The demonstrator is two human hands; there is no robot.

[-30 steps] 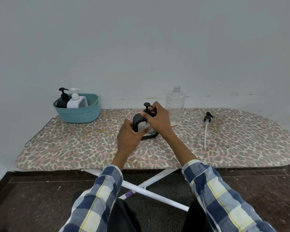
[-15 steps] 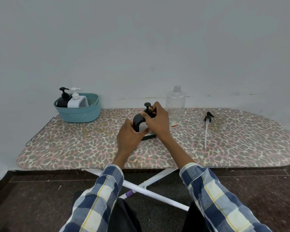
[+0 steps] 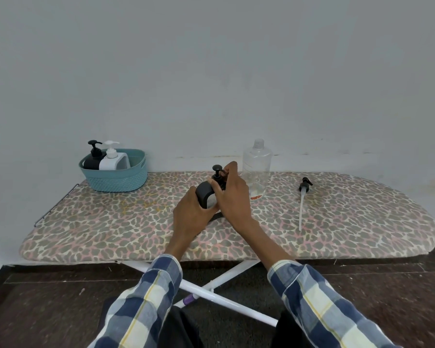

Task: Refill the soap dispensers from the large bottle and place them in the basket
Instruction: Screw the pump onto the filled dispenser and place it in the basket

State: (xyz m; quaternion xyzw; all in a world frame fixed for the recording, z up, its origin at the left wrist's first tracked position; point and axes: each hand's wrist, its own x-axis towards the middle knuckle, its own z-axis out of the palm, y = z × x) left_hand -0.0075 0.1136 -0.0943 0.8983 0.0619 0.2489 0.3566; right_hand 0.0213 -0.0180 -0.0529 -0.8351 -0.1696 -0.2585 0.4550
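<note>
1. Ironing board (image 3: 86,222): long padded top with a rounded right end, cloth cover in a grey, pink and cream leopard print, crossed white metal legs beneath. It carries every item below.
2. Dispenser (image 3: 206,197): small, matte black, with a rounded handle-like shoulder and a black pump head on top. It stands near the board's middle, held between both hands.
3. Left hand (image 3: 190,217): fingers curled round the dispenser's rounded left side, gripping the body.
4. Right hand (image 3: 232,194): fingers bent over the top, pinching the pump collar; the thumb lies against the front of the body.
5. Bottle (image 3: 256,169): large, clear plastic, cylindrical, with a threaded open neck and no cap. It stands upright just behind and right of the right hand; how full it is cannot be told.
6. Pump (image 3: 303,194): loose black head with a long pale dip tube, lying flat on the cover, well right of the bottle.
7. Basket (image 3: 118,182): teal, woven-look plastic, oval with cut-out handles, at the board's far left corner.
8. Basket contents: one black dispenser (image 3: 93,156) and one white dispenser (image 3: 112,159), both upright, side by side, with pumps fitted.
9. Sleeves (image 3: 146,305): soft checked fabric in blue, cream and yellow.
</note>
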